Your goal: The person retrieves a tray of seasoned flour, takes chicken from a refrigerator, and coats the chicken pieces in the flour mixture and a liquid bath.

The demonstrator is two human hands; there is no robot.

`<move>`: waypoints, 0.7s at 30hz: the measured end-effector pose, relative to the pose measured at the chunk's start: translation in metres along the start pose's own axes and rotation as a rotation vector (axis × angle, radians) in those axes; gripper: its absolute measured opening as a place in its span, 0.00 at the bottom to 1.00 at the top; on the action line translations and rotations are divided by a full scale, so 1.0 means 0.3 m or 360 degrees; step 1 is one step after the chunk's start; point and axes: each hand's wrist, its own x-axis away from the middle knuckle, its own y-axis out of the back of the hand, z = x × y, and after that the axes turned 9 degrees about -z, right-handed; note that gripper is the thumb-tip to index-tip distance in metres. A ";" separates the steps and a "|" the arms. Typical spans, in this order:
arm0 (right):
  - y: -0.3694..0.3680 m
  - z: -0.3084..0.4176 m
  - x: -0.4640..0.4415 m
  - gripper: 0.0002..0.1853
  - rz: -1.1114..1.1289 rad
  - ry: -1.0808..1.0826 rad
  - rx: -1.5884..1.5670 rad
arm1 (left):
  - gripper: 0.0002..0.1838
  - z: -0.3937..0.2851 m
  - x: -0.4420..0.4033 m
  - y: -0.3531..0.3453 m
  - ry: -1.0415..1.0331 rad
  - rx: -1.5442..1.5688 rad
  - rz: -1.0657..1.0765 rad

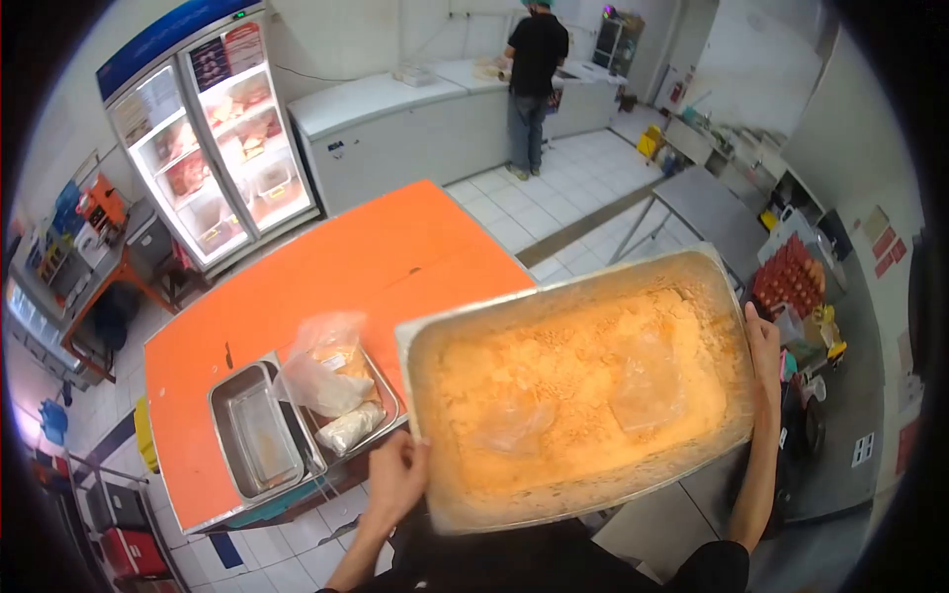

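Observation:
A large metal tray (583, 497) of orange-yellow crumbs or flour (554, 366) is held in front of my body, slightly tilted. Two clear plastic bags (647, 385) lie on the crumbs. My left hand (398, 479) is closed on the tray's left edge near the lower corner. On the opposite edge my right hand (763, 346) grips the rim, its fingers partly hidden. Left of the tray, on the orange table (326, 267), sits a smaller metal pan (390, 410) with a plastic bag of orange food (341, 361) and a wrapped pale bundle (351, 427).
Beside that pan is an empty metal pan (259, 435) at the table's edge. A lit glass-door fridge (213, 138) and white chest freezers (395, 138) line the back. A person (536, 79) stands there. To the right are a steel table (707, 212) and stacked red egg trays (789, 277).

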 end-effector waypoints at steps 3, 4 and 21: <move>0.028 0.173 0.099 0.27 0.0013 -0.0080 -0.0284 | 0.21 -0.128 0.051 0.291 -0.0143 -0.0100 -0.0261; 0.060 0.218 0.148 0.26 -0.0003 -0.0094 -0.0402 | 0.22 -0.162 0.132 0.355 -0.0226 -0.0106 -0.0399; -0.502 0.277 0.310 0.17 0.1476 0.0104 -0.1200 | 0.24 -0.222 1.050 0.256 0.0289 -0.0035 -0.1873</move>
